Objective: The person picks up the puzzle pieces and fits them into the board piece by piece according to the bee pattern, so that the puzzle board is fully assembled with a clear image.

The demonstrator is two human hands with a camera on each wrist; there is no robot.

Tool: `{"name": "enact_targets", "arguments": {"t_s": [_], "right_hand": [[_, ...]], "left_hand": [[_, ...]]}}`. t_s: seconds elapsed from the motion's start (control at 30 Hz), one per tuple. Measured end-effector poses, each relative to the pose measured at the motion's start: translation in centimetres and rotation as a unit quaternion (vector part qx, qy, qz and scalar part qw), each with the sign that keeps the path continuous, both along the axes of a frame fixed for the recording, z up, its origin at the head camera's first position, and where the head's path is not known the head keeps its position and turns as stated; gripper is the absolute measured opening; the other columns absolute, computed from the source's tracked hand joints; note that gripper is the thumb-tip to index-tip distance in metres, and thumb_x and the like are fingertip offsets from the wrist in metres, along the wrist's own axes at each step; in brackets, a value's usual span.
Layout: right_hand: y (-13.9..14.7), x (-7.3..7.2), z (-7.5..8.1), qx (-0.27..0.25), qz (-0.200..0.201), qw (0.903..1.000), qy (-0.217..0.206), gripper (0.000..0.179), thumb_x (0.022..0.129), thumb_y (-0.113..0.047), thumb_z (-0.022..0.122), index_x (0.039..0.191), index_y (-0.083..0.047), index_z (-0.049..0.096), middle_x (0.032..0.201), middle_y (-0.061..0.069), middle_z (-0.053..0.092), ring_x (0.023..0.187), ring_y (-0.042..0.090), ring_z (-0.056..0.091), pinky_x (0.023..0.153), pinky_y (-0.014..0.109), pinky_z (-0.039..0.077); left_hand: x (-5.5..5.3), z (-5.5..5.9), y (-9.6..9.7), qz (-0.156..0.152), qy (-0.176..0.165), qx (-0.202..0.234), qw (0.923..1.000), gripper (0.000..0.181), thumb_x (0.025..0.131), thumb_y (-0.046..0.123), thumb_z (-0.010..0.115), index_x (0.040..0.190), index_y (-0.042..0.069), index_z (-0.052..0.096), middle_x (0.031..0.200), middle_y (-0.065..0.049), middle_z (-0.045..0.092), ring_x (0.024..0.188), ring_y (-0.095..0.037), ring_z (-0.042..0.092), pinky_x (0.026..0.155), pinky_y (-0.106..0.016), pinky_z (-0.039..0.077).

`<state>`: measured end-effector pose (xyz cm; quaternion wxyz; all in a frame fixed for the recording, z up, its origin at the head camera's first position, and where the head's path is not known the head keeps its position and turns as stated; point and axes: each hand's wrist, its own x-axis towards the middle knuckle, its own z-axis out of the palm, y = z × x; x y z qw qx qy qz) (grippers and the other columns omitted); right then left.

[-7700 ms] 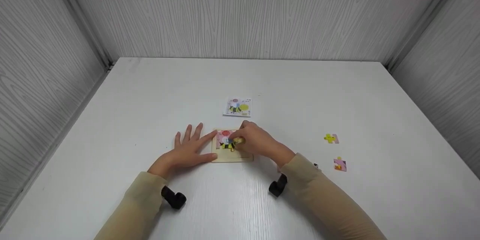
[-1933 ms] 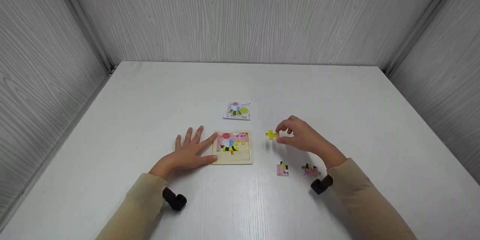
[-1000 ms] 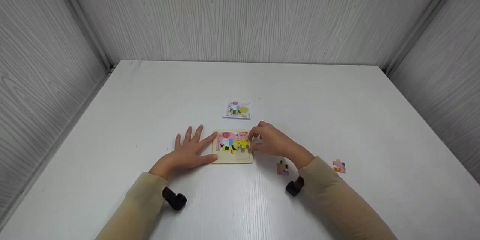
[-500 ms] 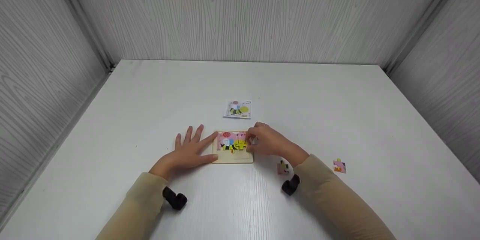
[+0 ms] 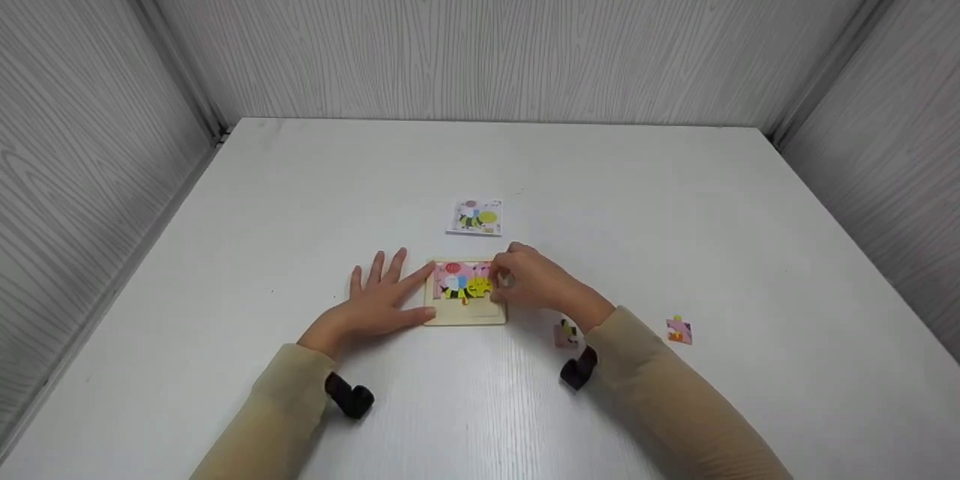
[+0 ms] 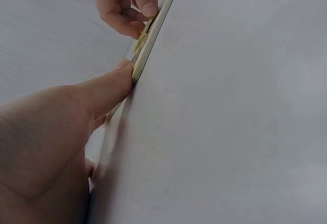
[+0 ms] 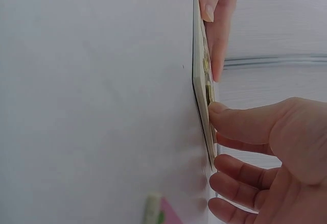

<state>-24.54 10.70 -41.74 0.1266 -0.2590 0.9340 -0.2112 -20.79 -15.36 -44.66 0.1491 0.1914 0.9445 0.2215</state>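
A shallow wooden puzzle tray holds a partly filled bee picture, with bare wood along its front. My left hand lies spread at the tray's left side, index fingertip and thumb touching its edge. At the tray's right side my right hand pinches a yellow puzzle piece with thumb and index finger, down in the bee's face area. The fingers partly cover that piece. From the right wrist view, the right thumb presses at the tray's top, the other fingers loosely bent beyond it.
A small card with the same bee picture lies behind the tray. Loose puzzle pieces sit on the white table: a pink and black one near the right cuff, a pink and orange one farther right. Wood-grain panels surround the table.
My right hand has carried the yellow piece from the table at the right leftward onto the tray, settling it against the other pieces. The left hand has stayed in place.
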Motion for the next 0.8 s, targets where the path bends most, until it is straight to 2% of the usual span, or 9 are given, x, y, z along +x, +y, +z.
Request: {"name": "enact_targets", "arguments": {"t_s": [0.47, 0.67, 0.8], "right_hand": [[0.03, 0.05, 0.02, 0.004, -0.016, 0.9998, -0.011, 0.026, 0.081, -0.021, 0.073, 0.104, -0.014, 0.065, 0.098, 0.001, 0.051, 0.091, 0.016, 0.049, 0.080, 0.029, 0.045], [-0.02, 0.01, 0.09, 0.001, 0.015, 0.9999, -0.006, 0.029, 0.083, -0.017, 0.071, 0.111, -0.017, 0.067, 0.099, 0.003, 0.050, 0.088, 0.017, 0.047, 0.078, 0.029, 0.043], [-0.08, -0.20, -0.10, 0.008, 0.033, 0.9994, 0.001, 0.026, 0.085, -0.017, 0.069, 0.111, -0.018, 0.069, 0.097, 0.003, 0.050, 0.086, 0.017, 0.046, 0.076, 0.028, 0.042]], "left_hand": [[-0.04, -0.05, 0.00, -0.001, -0.003, 0.000, 1.0000, 0.075, 0.088, 0.061, 0.046, 0.150, 0.028, 0.018, 0.154, -0.016, -0.010, 0.136, -0.040, -0.019, 0.100, -0.061, -0.015], [-0.03, 0.00, 0.00, -0.002, -0.003, 0.000, 1.0000, 0.076, 0.088, 0.061, 0.046, 0.149, 0.028, 0.019, 0.154, -0.018, -0.009, 0.136, -0.041, -0.018, 0.100, -0.062, -0.015], [-0.09, -0.10, 0.00, -0.002, 0.007, -0.004, 1.0000, 0.076, 0.087, 0.061, 0.047, 0.149, 0.027, 0.020, 0.154, -0.018, -0.007, 0.136, -0.042, -0.016, 0.100, -0.063, -0.013]]}}
